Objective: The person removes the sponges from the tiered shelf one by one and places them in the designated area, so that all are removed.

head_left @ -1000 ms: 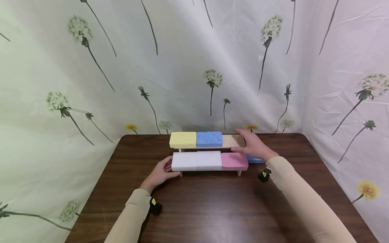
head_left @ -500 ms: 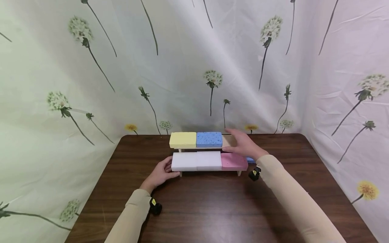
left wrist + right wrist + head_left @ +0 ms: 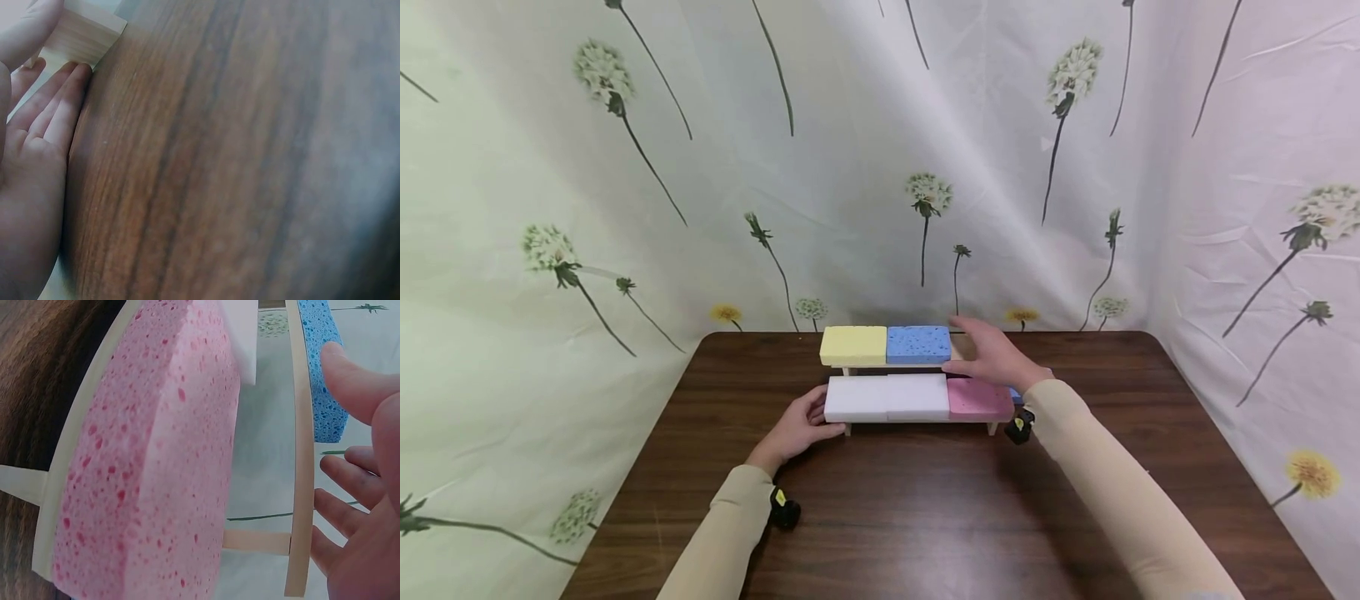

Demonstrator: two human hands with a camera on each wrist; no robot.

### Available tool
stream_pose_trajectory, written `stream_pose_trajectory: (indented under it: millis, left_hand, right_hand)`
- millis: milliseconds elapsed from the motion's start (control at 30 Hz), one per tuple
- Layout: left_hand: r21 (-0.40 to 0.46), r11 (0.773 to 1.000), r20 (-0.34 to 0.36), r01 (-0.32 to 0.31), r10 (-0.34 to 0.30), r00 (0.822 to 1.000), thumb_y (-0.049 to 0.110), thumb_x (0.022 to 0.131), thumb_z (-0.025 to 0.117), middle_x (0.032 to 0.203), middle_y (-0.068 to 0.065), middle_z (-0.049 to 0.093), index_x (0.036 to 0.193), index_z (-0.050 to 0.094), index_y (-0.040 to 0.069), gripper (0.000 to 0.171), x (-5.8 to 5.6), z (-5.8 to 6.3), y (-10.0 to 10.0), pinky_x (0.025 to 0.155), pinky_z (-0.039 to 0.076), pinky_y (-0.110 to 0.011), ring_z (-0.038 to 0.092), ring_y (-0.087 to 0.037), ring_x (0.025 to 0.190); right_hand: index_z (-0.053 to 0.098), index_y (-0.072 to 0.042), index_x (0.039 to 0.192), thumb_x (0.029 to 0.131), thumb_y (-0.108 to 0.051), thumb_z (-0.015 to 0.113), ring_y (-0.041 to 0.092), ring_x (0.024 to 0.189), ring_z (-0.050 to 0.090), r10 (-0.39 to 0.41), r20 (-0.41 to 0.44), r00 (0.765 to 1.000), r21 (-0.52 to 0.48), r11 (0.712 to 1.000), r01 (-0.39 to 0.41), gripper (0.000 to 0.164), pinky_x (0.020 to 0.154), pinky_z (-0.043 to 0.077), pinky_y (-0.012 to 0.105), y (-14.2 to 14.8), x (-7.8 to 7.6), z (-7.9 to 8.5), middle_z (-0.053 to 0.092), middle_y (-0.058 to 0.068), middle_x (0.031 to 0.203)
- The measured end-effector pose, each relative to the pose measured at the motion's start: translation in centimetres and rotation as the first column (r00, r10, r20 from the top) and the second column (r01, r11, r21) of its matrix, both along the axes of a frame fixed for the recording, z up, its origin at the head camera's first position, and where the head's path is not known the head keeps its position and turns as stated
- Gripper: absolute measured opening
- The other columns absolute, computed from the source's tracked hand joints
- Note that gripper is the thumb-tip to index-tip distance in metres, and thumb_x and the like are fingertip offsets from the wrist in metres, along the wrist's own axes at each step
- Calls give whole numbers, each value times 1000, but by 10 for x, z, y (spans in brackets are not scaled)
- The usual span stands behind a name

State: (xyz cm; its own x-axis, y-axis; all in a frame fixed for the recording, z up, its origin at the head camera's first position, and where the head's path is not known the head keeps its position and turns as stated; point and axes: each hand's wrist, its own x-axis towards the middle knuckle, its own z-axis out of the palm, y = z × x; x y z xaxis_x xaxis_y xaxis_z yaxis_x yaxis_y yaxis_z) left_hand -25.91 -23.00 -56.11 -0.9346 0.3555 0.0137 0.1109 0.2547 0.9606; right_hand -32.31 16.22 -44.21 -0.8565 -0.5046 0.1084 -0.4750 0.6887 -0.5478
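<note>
A pale wooden stand (image 3: 917,422) holds sponges on two levels. On the upper level lie a yellow sponge (image 3: 853,345) and a blue sponge (image 3: 917,344), side by side. Two white sponge blocks (image 3: 917,395) and a pink sponge (image 3: 979,398) line the lower level. My left hand (image 3: 801,427) rests at the stand's left end, thumb at the front and extended fingers touching the wood (image 3: 84,31) in the left wrist view. My right hand (image 3: 996,354) spans the upper shelf's bare right end, with its thumb (image 3: 350,381) right at the blue sponge.
Another blue piece (image 3: 1017,395) shows partly behind the pink sponge, near my right wrist. The stand is on a dark wooden table (image 3: 895,517). A flower-patterned curtain (image 3: 850,192) hangs just behind the table's far edge.
My right hand has moved left along the upper shelf to the blue sponge's right end. My left hand stays at the stand's left end, and the sponges keep their order.
</note>
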Motion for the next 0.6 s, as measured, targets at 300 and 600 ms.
stream_pose_trajectory:
  millis: [300,600]
  left_hand:
    - [5,1000,-4,-1,1,1000,9,91,84,155,-24,50,157,40,1,80,-2,0,0,113,49,-37,49,-37,144]
    - [-5,1000,10,-7,7,1000,11,91,84,157,-24,48,158,39,1,81,-2,-2,0,114,48,-39,49,-37,145]
  right_hand:
    - [37,-2,161,91,-37,84,36,152,39,12,-31,999,-1,1000,-12,91,125,34,54,-7,-3,-2,44,17,163]
    - [37,-3,162,94,-41,81,36,152,39,8,-12,1000,31,1000,-8,89,124,35,54,-12,-4,-6,44,16,163]
